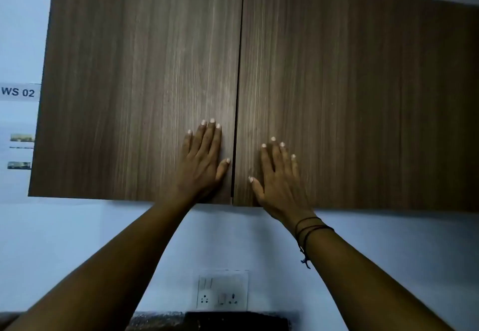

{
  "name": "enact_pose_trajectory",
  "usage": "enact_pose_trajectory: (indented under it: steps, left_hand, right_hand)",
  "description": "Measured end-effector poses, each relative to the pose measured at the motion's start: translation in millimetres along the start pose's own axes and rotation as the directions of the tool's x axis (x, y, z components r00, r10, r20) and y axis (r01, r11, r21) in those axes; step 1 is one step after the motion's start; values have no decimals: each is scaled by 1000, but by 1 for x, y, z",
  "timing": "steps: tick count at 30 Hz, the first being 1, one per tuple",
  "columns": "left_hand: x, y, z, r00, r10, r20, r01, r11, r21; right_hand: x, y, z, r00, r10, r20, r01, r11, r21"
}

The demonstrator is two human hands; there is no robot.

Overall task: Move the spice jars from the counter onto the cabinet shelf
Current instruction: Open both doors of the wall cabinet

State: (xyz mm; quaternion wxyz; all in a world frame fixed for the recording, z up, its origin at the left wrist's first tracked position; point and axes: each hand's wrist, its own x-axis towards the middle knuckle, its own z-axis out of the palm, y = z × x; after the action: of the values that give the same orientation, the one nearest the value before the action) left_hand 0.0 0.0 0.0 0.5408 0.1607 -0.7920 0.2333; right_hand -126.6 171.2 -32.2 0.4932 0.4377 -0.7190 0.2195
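Two palms flat on shut cabinet doors — no jars in view.

The left hand (202, 157) presses the left door (134, 84), the right hand (280, 175) the right door (363, 102), fingers straight, gripping nothing, either side of the centre seam. Bare wall (77, 227) below holds a socket (223, 291) — a label (18, 92) reads "WS 02".

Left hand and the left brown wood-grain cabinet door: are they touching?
Touching. The head view shows the left hand lying flat with straight fingers on the left brown wood-grain cabinet door, near its inner edge, with no gap visible beneath the palm.
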Motion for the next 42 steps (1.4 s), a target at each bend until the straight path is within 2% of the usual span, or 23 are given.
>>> enact_pose_trajectory:
  steps: [5, 13, 18, 21, 25, 27, 28, 31, 33, 36, 39, 42]
  left_hand:
    - [-11, 14, 15, 994, 9, 106, -2, 998, -70]
    - [-15, 29, 29, 994, 27, 109, -23, 999, -35]
    - [-18, 34, 40, 991, 35, 128, -27, 998, -63]
    - [-16, 36, 41, 995, 10, 96, 7, 983, -181]
    - [-7, 45, 36, 994, -94, 56, 108, 930, -351]
    - [3, 55, 29, 986, -156, 65, 166, 835, -524]
    - [9, 60, 22, 980, -176, 91, 193, 744, -640]
    - [25, 76, -11, 971, -141, 195, 232, 339, -912]
    - [31, 84, -30, 974, -95, 206, 220, 176, -959]
    - [31, 97, -56, 980, -76, 182, 185, 28, -982]
    - [26, 114, -80, 986, -80, 148, 143, -61, -988]
    - [24, 138, -109, 993, -70, 100, 91, -113, -989]
  right_hand:
    - [-14, -1, 24, 984, -86, 158, 97, 993, -65]
    - [-12, 0, 50, 964, -166, 206, 206, 960, -191]
    - [-9, -7, 56, 985, -136, 109, 160, 953, -257]
    - [-7, -3, 52, 980, -176, 88, 194, 937, -289]
    - [-14, 4, 43, 971, -235, 39, 236, 932, -275]
    - [-18, 9, 32, 964, -266, 15, 261, 930, -260]
    - [-21, 12, 26, 958, -286, 5, 278, 927, -253]
    - [-31, 20, 2, 936, -351, -17, 335, 907, -256]
    - [-39, 27, -15, 908, -418, -35, 398, 885, -241]
    - [-48, 33, -49, 884, -466, -47, 463, 885, -53]
    - [-48, 31, -85, 938, -334, -91, 345, 921, 181]
    - [-37, 27, -123, 980, -143, -139, 186, 909, 374]
